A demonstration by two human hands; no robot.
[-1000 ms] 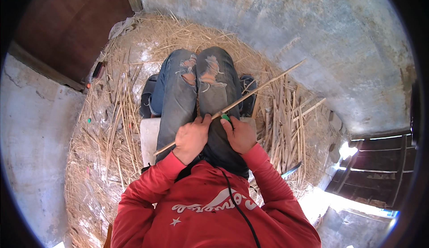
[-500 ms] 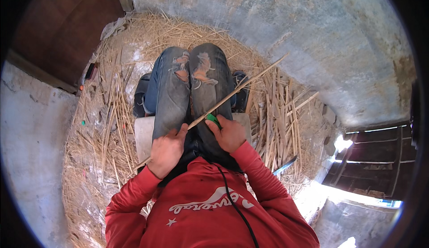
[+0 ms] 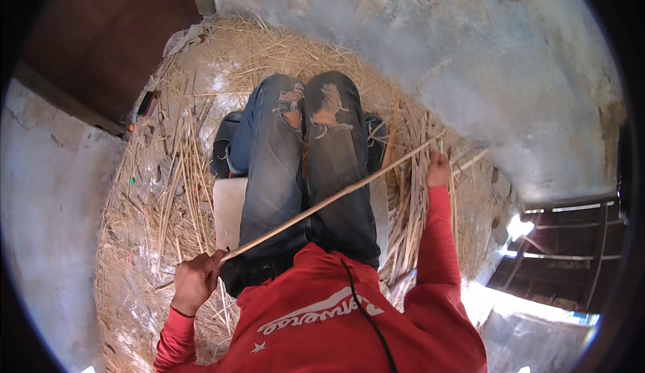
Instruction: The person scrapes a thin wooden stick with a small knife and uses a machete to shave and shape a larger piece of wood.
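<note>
Red top [image 3: 302, 343], blk cord [image 3: 367, 320], ripped dk jeans [image 3: 339, 161].

We are looking down on a floor [image 3: 220, 76] where loose straw [image 3: 289, 45] is covering much of the surface, long pale strips [image 3: 404, 205] are lying in a heap at right, and a crumpled cloth [image 3: 183, 41] is resting upper left.

Seated person from above: the left hand [image 3: 196, 282], fingers curled, grips the lower part of a slender pale stick [image 3: 336, 195], which slants across the thighs of torn dark jeans [image 3: 272, 171] toward the upper right. At its far end, the right hand [image 3: 439, 169] of the outstretched arm pinches a small green object [image 3: 438, 146], mostly hidden, beside the stick. Long loose strips [image 3: 408, 222] lie on the straw-strewn floor right of the legs, below a weathered grey wall [image 3: 437, 37].
</note>
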